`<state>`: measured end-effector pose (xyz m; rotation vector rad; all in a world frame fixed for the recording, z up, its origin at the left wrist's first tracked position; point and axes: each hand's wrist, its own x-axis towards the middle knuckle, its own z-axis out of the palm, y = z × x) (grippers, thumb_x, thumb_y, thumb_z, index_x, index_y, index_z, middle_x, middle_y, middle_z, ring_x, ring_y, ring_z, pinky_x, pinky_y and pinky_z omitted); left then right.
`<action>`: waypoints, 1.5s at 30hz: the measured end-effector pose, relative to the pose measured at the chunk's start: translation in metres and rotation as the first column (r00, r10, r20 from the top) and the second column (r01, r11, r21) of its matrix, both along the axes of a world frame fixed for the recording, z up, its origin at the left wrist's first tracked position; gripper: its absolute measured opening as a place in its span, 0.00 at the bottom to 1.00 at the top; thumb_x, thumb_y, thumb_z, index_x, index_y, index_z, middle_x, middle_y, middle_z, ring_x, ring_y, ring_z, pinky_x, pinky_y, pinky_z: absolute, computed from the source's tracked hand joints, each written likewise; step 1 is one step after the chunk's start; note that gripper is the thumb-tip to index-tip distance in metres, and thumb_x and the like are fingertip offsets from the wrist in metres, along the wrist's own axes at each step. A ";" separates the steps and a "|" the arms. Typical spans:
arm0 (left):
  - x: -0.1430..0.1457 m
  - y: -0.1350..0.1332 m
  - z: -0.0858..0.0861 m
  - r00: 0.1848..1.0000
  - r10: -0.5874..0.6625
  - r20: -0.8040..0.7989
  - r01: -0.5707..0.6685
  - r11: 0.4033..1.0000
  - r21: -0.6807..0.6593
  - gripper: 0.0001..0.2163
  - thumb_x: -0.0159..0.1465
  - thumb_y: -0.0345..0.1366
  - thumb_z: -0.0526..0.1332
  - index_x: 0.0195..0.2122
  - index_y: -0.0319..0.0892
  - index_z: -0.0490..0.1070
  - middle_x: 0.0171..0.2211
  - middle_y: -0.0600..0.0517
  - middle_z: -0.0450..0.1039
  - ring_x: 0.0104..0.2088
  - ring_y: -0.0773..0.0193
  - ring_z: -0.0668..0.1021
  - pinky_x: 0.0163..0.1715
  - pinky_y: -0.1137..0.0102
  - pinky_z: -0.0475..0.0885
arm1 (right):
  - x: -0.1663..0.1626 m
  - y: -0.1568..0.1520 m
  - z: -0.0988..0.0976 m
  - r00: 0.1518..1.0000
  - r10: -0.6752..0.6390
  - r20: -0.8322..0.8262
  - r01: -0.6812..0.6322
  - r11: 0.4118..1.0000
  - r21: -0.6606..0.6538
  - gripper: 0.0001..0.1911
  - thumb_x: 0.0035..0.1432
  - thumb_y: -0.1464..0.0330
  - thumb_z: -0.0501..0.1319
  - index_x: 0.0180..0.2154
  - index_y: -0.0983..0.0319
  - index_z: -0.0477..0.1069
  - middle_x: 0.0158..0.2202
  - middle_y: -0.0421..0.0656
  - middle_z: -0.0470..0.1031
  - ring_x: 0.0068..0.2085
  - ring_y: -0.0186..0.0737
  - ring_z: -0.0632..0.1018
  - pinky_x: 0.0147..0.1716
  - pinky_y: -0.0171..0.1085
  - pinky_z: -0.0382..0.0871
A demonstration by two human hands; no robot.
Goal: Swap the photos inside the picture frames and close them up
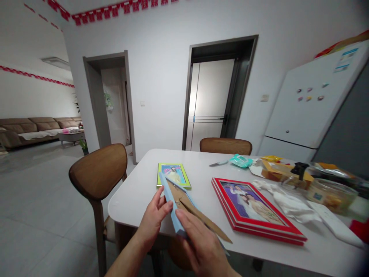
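Observation:
A light blue picture frame (173, 215) is tilted on edge above the near side of the table, its brown backing board with a fold-out stand turned partly toward me. My left hand (154, 215) grips its left edge, thumb on the rim. My right hand (200, 240) is closed round the lower end, with some fingers hidden behind it. Just beyond lies a lime green picture frame (186, 175) holding a photo, partly covered by the blue one. To the right are stacked red picture frames (259, 227), the top one showing a photo of people.
On the white table (132, 192) lie a knife (218, 163), a teal packet (241, 161), crumpled white tissue (291, 202) and a clear tub (331, 194). Wooden chairs stand at the left (99, 171) and far side (226, 146). A white fridge (305, 115) stands back right.

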<state>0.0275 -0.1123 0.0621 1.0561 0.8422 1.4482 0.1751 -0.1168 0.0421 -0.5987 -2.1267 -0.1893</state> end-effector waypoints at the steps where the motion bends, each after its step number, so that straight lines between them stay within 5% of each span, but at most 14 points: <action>1: -0.004 -0.003 -0.007 1.000 0.005 -0.014 -0.005 1.000 -0.019 0.35 0.51 0.40 0.60 0.56 0.35 0.44 0.49 0.42 0.63 0.49 0.56 0.67 0.49 0.64 0.60 | -0.004 -0.002 -0.008 0.999 0.002 0.035 -0.004 0.999 0.034 0.24 0.49 0.75 0.51 0.50 0.65 0.59 0.45 0.50 0.69 0.47 0.40 0.69 0.42 0.36 0.67; 7: -0.030 0.002 -0.050 0.926 0.154 -0.346 -0.164 0.986 -0.001 0.33 0.48 0.35 0.59 0.55 0.35 0.49 0.53 0.44 0.59 0.51 0.58 0.64 0.51 0.66 0.57 | -0.032 -0.002 -0.049 0.995 -0.031 0.099 0.027 0.999 0.044 0.21 0.47 0.72 0.51 0.46 0.63 0.64 0.42 0.49 0.71 0.43 0.44 0.72 0.39 0.40 0.69; 13: -0.040 0.003 -0.062 0.561 0.214 -0.800 -0.321 0.947 0.029 0.28 0.49 0.33 0.54 0.53 0.32 0.53 0.51 0.44 0.61 0.52 0.58 0.63 0.53 0.66 0.52 | -0.045 0.000 -0.073 0.987 -0.029 0.156 0.036 0.998 -0.043 0.19 0.48 0.69 0.54 0.44 0.61 0.65 0.42 0.46 0.72 0.42 0.43 0.71 0.39 0.41 0.67; 18: -0.035 -0.002 -0.058 0.365 0.176 -0.914 -0.327 0.944 0.052 0.27 0.50 0.33 0.52 0.53 0.33 0.54 0.52 0.44 0.60 0.52 0.59 0.63 0.53 0.66 0.50 | -0.037 -0.005 -0.059 0.974 0.060 0.217 0.000 0.965 -0.264 0.19 0.45 0.66 0.57 0.42 0.60 0.67 0.43 0.45 0.71 0.43 0.42 0.70 0.43 0.41 0.64; 20: -0.034 -0.002 -0.059 0.352 0.172 -0.920 -0.325 0.944 0.052 0.27 0.50 0.33 0.51 0.53 0.34 0.54 0.53 0.45 0.59 0.52 0.60 0.62 0.54 0.66 0.47 | -0.025 0.001 -0.045 0.972 0.086 0.218 0.001 0.930 -0.369 0.19 0.47 0.65 0.56 0.42 0.62 0.68 0.43 0.46 0.71 0.43 0.41 0.70 0.44 0.40 0.64; 23: -0.035 0.001 -0.062 0.364 0.180 -0.914 -0.315 0.947 0.061 0.26 0.50 0.33 0.51 0.53 0.35 0.54 0.53 0.46 0.58 0.53 0.60 0.61 0.55 0.65 0.44 | -0.002 0.026 -0.027 0.980 -0.050 0.194 0.138 0.870 -0.474 0.17 0.51 0.66 0.52 0.42 0.64 0.68 0.43 0.48 0.70 0.44 0.39 0.70 0.44 0.38 0.63; 28: -0.034 0.008 -0.068 0.348 0.200 -0.916 -0.306 0.948 0.091 0.28 0.49 0.34 0.52 0.53 0.35 0.54 0.55 0.44 0.54 0.55 0.60 0.57 0.55 0.64 0.44 | 0.019 0.076 -0.023 0.915 -0.233 0.329 0.381 0.766 -0.517 0.14 0.48 0.72 0.52 0.36 0.64 0.72 0.42 0.49 0.69 0.44 0.41 0.69 0.44 0.37 0.60; 40: -0.034 0.009 -0.070 0.321 0.203 -0.925 -0.279 0.954 0.113 0.26 0.51 0.34 0.51 0.53 0.33 0.54 0.55 0.43 0.54 0.55 0.60 0.57 0.55 0.63 0.44 | 0.010 0.090 -0.032 0.874 -0.318 0.369 0.464 0.771 -0.436 0.14 0.49 0.75 0.51 0.32 0.62 0.74 0.34 0.47 0.70 0.38 0.40 0.66 0.38 0.34 0.59; 45: -0.034 0.009 -0.071 0.323 0.223 -0.920 -0.286 0.949 0.129 0.26 0.51 0.34 0.51 0.52 0.34 0.55 0.55 0.43 0.55 0.55 0.61 0.58 0.55 0.63 0.45 | -0.013 0.074 -0.030 0.936 -0.185 0.298 0.312 0.828 -0.465 0.13 0.51 0.72 0.51 0.33 0.60 0.73 0.38 0.45 0.70 0.40 0.39 0.67 0.40 0.34 0.58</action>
